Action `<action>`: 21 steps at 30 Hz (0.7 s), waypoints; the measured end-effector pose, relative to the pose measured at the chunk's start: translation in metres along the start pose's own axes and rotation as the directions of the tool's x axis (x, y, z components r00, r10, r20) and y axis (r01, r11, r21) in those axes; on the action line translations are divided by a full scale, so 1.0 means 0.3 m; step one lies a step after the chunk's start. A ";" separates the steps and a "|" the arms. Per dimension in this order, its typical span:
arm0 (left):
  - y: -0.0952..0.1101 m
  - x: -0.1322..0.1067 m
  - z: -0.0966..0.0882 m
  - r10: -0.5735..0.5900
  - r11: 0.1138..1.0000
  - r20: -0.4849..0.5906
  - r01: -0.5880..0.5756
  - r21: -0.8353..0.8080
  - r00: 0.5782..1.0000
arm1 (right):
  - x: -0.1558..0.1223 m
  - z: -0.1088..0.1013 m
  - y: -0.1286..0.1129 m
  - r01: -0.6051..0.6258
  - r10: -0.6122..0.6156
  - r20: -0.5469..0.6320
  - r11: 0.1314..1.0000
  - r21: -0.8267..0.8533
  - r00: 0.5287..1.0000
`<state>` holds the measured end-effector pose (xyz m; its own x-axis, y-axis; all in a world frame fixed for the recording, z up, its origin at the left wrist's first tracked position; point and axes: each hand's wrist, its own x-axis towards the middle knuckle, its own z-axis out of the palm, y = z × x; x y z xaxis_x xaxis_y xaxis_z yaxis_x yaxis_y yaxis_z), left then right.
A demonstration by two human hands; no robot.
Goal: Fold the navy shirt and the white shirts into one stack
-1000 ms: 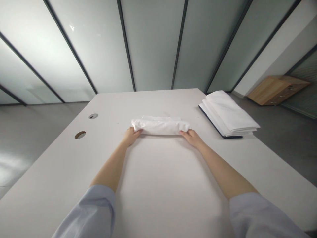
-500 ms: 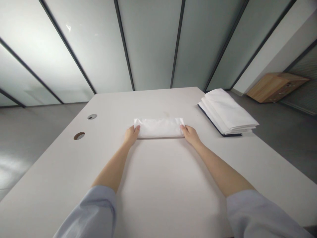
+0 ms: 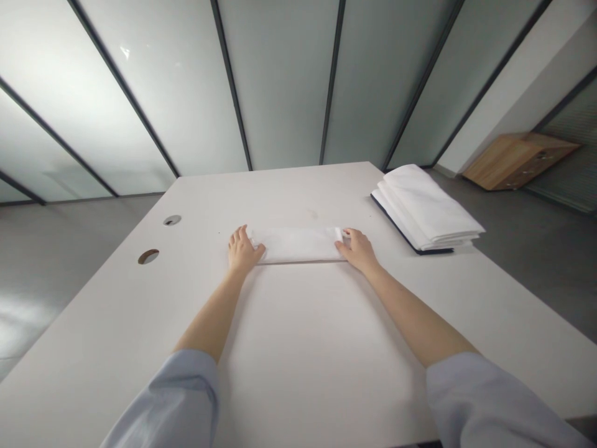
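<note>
A white cloth (image 3: 298, 244), folded into a long narrow strip, lies flat across the middle of the table. My left hand (image 3: 241, 250) rests at the strip's left end, its fingers spread and pointing away from me, the thumb on the cloth's near corner. At the right end is my right hand (image 3: 358, 249), thumb on the cloth and fingers slightly bent beside its edge, with a gap between thumb and forefinger. Both hands touch the cloth without a closed grip.
A stack of folded white cloths (image 3: 431, 208) sits on a dark flat piece (image 3: 436, 251) at the right of the white table (image 3: 308, 336). Two round holes pierce the tabletop at left. Beyond stand frosted glass panels (image 3: 284, 81) and a wooden cabinet (image 3: 517, 160).
My hands have loosened their pinch on the ends of the strip. The cloth now lies flatter, and my left fingers have spread out. The stack has stayed put.
</note>
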<state>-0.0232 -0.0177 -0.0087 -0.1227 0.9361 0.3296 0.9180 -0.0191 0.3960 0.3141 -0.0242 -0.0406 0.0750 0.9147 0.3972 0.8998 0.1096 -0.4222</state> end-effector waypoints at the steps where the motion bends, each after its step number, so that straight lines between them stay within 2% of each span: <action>1: 0.008 -0.006 -0.006 0.029 1.000 -0.050 -0.029 -0.003 0.998 | -0.001 -0.003 -0.004 0.027 -0.027 -0.029 1.000 -0.002 0.999; 3: 0.039 -0.019 -0.021 0.103 0.995 -0.080 -0.104 -0.005 0.991 | 0.002 -0.017 -0.023 0.096 -0.097 -0.075 0.995 -0.013 0.993; 5: 0.091 -0.029 -0.031 0.195 0.980 -0.052 -0.196 -0.017 0.979 | 0.013 -0.038 -0.061 0.174 -0.175 -0.084 0.984 -0.020 0.981; 9: 0.231 -0.023 -0.006 0.336 0.942 0.071 -0.332 -0.051 0.939 | 0.063 -0.058 -0.190 0.272 -0.272 0.028 0.962 -0.025 0.962; 12: 0.306 -0.002 0.052 0.307 0.950 0.145 -0.311 0.006 0.941 | 0.099 -0.024 -0.294 0.238 -0.226 0.133 0.967 -0.085 0.965; 14: 0.324 0.007 0.094 0.254 0.961 0.178 -0.269 0.066 0.951 | 0.105 0.015 -0.339 0.184 -0.151 0.206 0.971 -0.151 0.967; 17: 0.315 0.006 0.141 0.213 0.966 0.179 -0.235 0.111 0.961 | 0.089 0.069 -0.360 0.131 -0.079 0.225 0.964 -0.230 0.971; 21: 0.301 -0.003 0.158 0.207 0.969 0.172 -0.226 0.101 0.963 | 0.068 0.101 -0.346 0.133 -0.084 0.194 0.958 -0.255 0.977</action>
<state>0.0776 -0.0038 -0.0137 0.1367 0.9580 0.2523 0.9554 -0.1948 0.2221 0.2092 -0.0053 -0.0132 -0.0856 0.9602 0.2660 0.9814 0.1273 -0.1438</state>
